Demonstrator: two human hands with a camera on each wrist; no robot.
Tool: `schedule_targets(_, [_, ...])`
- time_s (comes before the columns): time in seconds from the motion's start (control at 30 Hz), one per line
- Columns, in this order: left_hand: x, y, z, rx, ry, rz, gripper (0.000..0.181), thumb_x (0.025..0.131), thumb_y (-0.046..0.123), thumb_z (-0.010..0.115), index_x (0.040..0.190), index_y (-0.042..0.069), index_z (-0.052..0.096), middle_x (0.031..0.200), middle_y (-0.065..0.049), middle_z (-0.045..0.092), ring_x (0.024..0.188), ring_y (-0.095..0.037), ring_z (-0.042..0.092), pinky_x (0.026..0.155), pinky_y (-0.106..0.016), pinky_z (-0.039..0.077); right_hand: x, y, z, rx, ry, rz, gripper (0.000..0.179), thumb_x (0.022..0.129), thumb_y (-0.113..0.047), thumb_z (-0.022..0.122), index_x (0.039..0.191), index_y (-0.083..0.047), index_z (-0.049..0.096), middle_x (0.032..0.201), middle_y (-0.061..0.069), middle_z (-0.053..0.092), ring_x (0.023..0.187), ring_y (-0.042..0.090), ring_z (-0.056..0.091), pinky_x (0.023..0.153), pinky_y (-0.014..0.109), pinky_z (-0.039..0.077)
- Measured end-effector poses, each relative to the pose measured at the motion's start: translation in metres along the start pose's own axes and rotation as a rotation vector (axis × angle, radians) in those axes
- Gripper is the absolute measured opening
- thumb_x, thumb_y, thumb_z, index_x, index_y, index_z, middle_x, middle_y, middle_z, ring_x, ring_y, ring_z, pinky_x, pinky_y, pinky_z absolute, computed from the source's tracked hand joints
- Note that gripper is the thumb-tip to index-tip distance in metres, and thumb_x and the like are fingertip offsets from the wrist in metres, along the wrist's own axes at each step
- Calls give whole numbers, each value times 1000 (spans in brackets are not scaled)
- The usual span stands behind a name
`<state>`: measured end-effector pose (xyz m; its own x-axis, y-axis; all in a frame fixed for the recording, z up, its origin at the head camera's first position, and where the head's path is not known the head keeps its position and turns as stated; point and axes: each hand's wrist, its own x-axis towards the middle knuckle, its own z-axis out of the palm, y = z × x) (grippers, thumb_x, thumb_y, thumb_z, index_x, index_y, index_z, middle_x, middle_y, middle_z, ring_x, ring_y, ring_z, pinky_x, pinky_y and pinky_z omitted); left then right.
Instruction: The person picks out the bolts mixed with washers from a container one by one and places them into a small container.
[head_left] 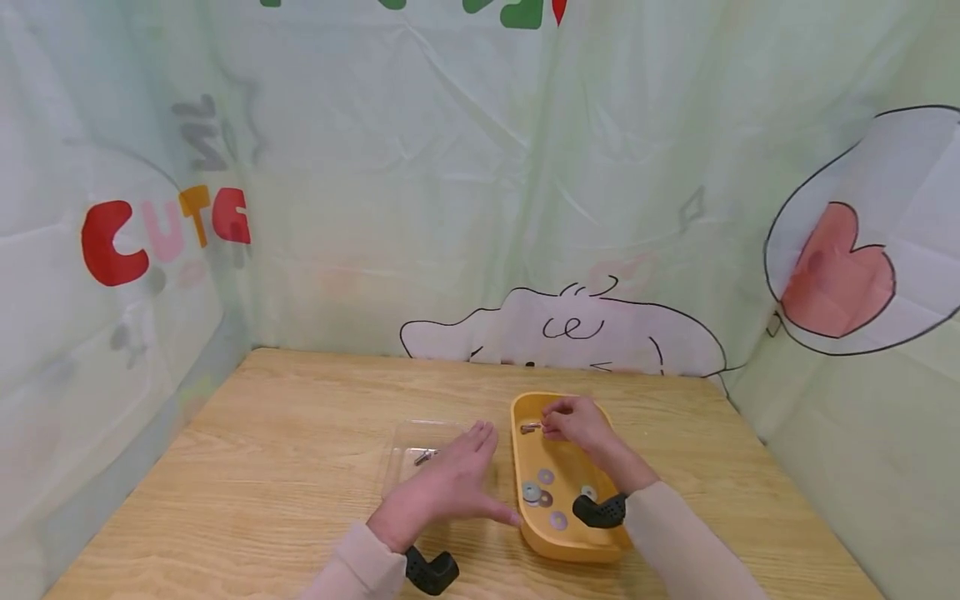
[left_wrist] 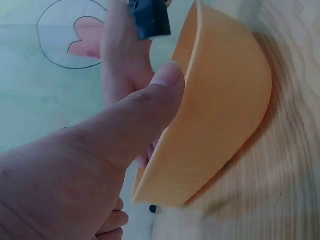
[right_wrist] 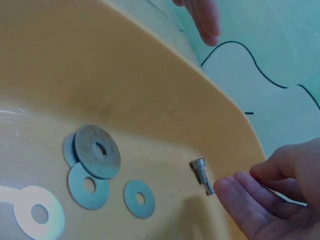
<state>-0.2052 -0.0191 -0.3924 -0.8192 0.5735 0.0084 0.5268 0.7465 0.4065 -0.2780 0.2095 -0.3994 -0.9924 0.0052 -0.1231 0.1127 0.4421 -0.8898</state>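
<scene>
In the head view my left hand (head_left: 450, 479) is spread beside a yellow tray (head_left: 564, 550). Its thumb points at the tray's near left rim; contact cannot be told. Beneath that hand is a clear plastic box (head_left: 420, 427) with a small metal screw (head_left: 424, 457) inside. My right hand (head_left: 581, 427) reaches into the tray's far end. In the right wrist view its fingertips (right_wrist: 225, 187) are close beside a socket-head screw (right_wrist: 200, 172) on the tray floor. No item shows between those fingers. Flat metal washers (right_wrist: 140, 199) lie on the same floor, some overlapping.
Both containers stand on a wooden table (head_left: 277, 450). Printed cloth (head_left: 375, 208) hangs behind and at both sides. Each wrist carries a black camera mount (head_left: 432, 572). The tray has raised walls (left_wrist: 225, 85).
</scene>
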Motion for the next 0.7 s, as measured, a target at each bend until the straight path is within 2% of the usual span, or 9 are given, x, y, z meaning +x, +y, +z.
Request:
schedule_targets(0.3, [8, 11, 14, 0, 13, 46, 126, 70, 73, 73, 157, 1, 19, 164, -16, 24, 152, -30, 24, 122, -43, 29, 4, 2, 6, -106, -18, 11, 27, 98, -2, 54, 118, 15, 60, 110, 29, 66, 96, 35, 69, 89, 41, 59])
schedule_targets(0.47, [10, 13, 16, 24, 7, 50, 124, 70, 76, 70, 157, 2, 22, 164, -15, 25, 152, -29, 25, 122, -43, 29, 9, 5, 9, -183, -13, 24, 28, 98, -6, 55, 118, 12, 63, 106, 23, 68, 90, 28, 68, 87, 39, 60])
schedule_targets(0.7, [12, 17, 18, 89, 6, 55, 123, 71, 78, 67, 156, -1, 23, 163, -17, 27, 151, -30, 26, 122, -42, 29, 18, 11, 10, -223, 6, 4, 27, 91, -3, 58, 113, 12, 66, 100, 20, 67, 82, 26, 68, 78, 34, 61])
